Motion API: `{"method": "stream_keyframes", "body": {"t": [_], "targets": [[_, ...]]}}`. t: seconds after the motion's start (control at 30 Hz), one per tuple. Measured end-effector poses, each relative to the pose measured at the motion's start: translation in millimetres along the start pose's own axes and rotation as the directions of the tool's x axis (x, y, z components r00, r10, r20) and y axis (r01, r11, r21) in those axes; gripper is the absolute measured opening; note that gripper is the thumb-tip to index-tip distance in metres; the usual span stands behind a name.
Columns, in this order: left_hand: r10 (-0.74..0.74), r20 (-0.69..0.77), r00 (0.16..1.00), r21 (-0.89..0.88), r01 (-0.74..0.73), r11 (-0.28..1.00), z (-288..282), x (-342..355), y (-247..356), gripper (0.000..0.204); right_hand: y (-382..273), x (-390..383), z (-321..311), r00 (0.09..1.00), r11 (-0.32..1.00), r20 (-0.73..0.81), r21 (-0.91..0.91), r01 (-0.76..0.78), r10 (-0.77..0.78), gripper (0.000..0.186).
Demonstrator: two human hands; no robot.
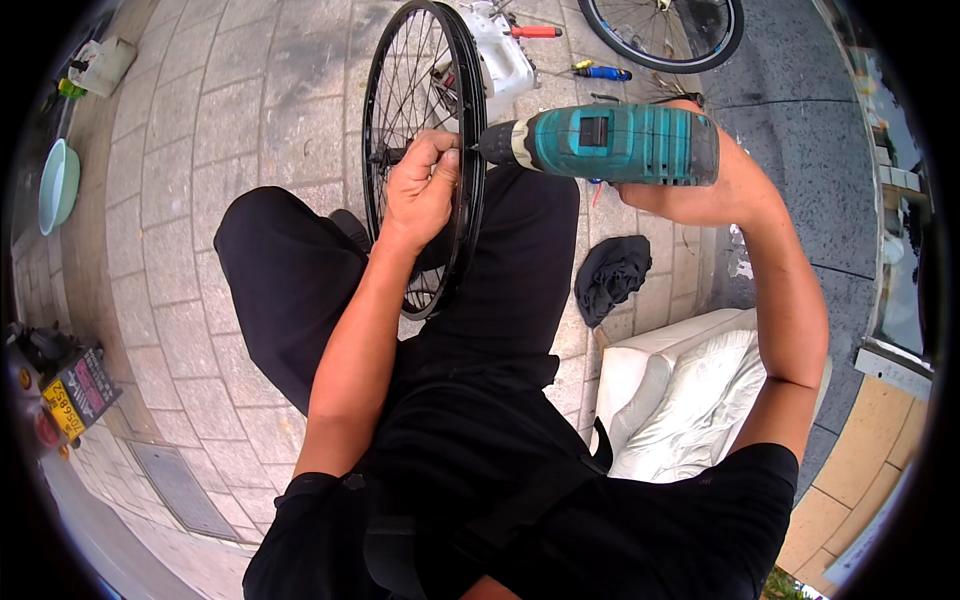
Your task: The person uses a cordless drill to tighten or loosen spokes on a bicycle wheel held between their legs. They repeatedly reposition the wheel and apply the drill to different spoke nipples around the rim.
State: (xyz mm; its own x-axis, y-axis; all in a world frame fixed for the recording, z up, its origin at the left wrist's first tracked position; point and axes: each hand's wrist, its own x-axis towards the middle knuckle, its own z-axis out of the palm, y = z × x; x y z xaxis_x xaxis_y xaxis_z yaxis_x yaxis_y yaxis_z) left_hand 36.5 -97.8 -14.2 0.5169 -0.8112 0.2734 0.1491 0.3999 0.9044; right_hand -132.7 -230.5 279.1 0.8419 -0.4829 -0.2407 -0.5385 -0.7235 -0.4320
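Observation:
A black spoked bicycle wheel (474,220) stands upright between my knees, its rim seen nearly edge-on. My left hand (420,190) is closed at the wheel's inner side, thumb and fingers pinched near the rim and spokes; whether a spoke end is between them is hidden. In my right hand (690,195) is a teal and black cordless drill (620,145), held level from the right. Its chuck points left, and the tip meets the outer face of the rim, opposite my left fingers. The drill's handle is mostly hidden below its body.
Beyond the wheel lie a white plastic container (510,65), a red-handled tool (537,32) and a blue-handled screwdriver (603,73). Another bicycle wheel (735,35) is at the far right. A black cloth (612,275) and a white cushioned seat (690,390) are right of my leg; a green basin (62,188) stands left.

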Motion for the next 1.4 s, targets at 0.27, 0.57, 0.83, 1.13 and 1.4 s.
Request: {"method": "stream_keyframes", "body": {"t": [0.27,0.57,0.83,1.13,1.4], "targets": [[0.097,0.059,0.994,0.219,-0.108,0.97,15.4,-0.4,0.7,0.011,-9.9,-18.6,-4.1,0.987,0.976,0.066,-0.171,-0.137,0.15,0.028],[0.095,0.029,0.995,0.159,-0.098,0.982,31.4,-9.2,-9.4,0.011,8.7,-21.9,-12.0,0.953,0.946,0.293,-0.323,0.026,0.074,0.018],[0.028,-0.01,1.0,0.167,-0.026,0.986,43.2,-2.4,-7.8,0.01,39.9,-27.8,-18.1,0.957,0.917,0.276,-0.399,0.025,0.094,0.015],[0.057,-0.095,0.994,0.194,-0.038,0.98,49.8,-0.6,-9.2,0.014,53.8,-36.2,-27.6,0.904,0.931,0.329,-0.325,-0.163,0.274,0.032],[0.068,-0.117,0.991,0.184,-0.046,0.982,50.1,-1.3,-8.0,0.015,50.4,-29.3,-20.3,0.957,0.932,0.263,-0.363,-0.017,0.12,0.015]]}}
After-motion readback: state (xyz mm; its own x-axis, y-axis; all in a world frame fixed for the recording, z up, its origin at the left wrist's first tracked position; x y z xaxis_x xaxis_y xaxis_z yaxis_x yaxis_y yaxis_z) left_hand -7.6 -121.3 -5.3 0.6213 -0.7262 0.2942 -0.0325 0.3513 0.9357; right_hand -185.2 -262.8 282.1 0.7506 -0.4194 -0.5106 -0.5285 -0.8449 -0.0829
